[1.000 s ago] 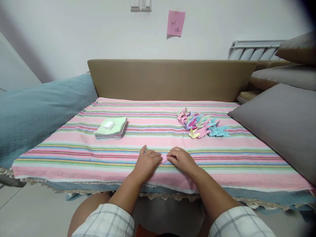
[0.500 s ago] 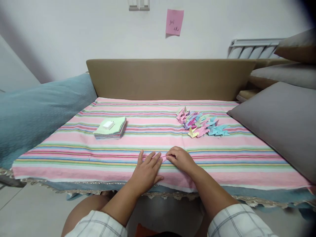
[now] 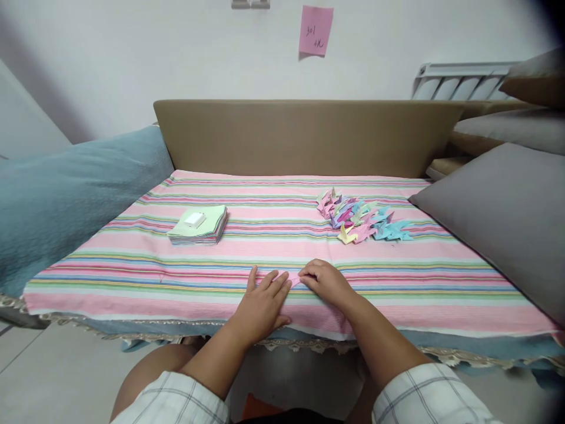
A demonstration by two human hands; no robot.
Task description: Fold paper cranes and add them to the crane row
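Observation:
A small folded piece of pink paper point(image 3: 294, 280) lies on the striped cloth near its front edge, partly covered by my fingers. My left hand point(image 3: 261, 306) is spread flat, its fingertips pressing on the paper's left part. With thumb and fingertips, my right hand point(image 3: 325, 282) pinches the paper's right end. Farther back on the right sits a cluster of folded paper cranes point(image 3: 359, 221) in pink, purple, blue, green and yellow. A stack of square paper point(image 3: 212, 227), pale green on top, rests at the left with a small white block point(image 3: 195, 219) on it.
The striped cloth point(image 3: 132, 253) covers a seat with a brown backrest point(image 3: 304, 138). Grey cushions point(image 3: 507, 212) are piled on the right, and a blue padded armrest point(image 3: 83, 182) borders the left. A pink note point(image 3: 316, 30) is stuck on the wall.
My left hand has gone from bent fingers near the paper to lying spread on it, thumb toward me. My right hand keeps its pinch at nearly the same spot. The view shifts slightly.

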